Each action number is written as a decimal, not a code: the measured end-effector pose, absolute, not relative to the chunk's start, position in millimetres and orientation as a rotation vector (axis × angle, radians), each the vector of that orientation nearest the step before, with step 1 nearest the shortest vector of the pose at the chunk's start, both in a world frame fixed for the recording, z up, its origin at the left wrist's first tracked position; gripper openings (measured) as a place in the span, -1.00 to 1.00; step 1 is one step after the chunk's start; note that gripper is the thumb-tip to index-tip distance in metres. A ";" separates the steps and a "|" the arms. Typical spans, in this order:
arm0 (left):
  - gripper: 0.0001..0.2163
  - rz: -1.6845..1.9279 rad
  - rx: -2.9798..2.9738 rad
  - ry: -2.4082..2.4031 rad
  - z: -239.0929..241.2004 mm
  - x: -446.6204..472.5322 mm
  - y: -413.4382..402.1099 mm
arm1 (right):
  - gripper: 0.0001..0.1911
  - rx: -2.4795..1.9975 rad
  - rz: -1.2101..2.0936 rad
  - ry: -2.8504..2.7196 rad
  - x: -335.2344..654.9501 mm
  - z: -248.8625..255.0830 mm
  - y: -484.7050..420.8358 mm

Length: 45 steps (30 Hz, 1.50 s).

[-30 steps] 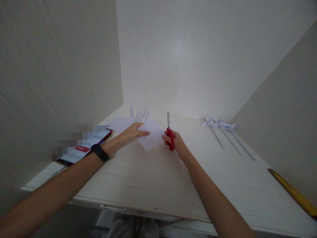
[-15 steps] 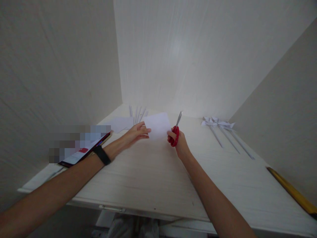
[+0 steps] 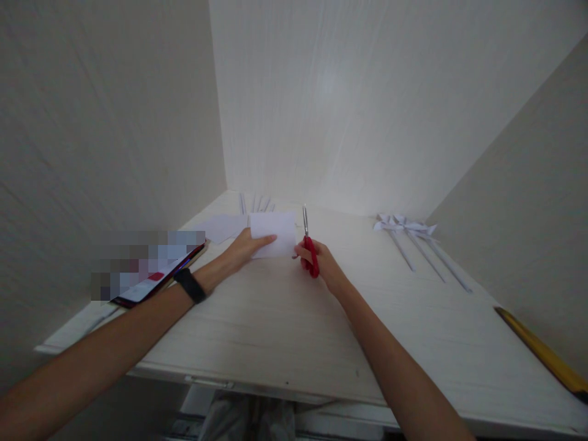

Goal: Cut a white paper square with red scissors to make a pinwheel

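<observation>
Your left hand [image 3: 245,248] pinches the white paper sheet [image 3: 273,233] above the table [image 3: 294,331]; your right hand [image 3: 319,263] grips red scissors [image 3: 309,248], blades closed (upright). Cutting step seems pending: open blades, align the sheet's edge.

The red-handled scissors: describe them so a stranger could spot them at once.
On the pale wooden desk, look mid-back, just right of the white paper sheet. The scissors sit in the right hand, blades pointing up; theirs are the only red handles there.
</observation>
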<state>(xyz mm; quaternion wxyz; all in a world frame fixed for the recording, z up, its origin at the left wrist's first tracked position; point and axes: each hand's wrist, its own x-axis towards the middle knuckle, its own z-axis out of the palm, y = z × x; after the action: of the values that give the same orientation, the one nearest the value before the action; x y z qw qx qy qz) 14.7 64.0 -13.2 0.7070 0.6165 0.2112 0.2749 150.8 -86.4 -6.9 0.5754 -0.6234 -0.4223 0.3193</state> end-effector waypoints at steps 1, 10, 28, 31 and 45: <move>-0.55 0.634 1.367 0.480 -12.2 14.6 64.4 | -0.50 -1.482 0.744 -1.026 152.1 -5.7 -87.5; -0.45 0.763 1.439 0.591 -1.7 11.0 67.7 | -0.32 -1.525 0.746 -1.161 159.7 0.1 -98.8; -0.48 0.787 1.595 0.645 -1.7 7.2 81.6 | -0.23 -1.654 1.109 -1.428 171.1 25.8 -119.8; -0.48 0.797 1.598 0.649 1.3 5.8 80.5 | -0.22 -1.652 1.125 -1.445 172.1 24.2 -119.4; -0.50 0.794 1.620 0.630 6.3 3.7 78.4 | -0.26 -1.611 1.254 -1.511 167.5 28.4 -122.9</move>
<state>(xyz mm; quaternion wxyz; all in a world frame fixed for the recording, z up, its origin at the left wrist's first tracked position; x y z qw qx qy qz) 3.7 78.4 6.3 0.5771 0.6924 0.2692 0.3392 167.5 -122.9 28.4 0.2963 -0.6059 -0.5681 0.4716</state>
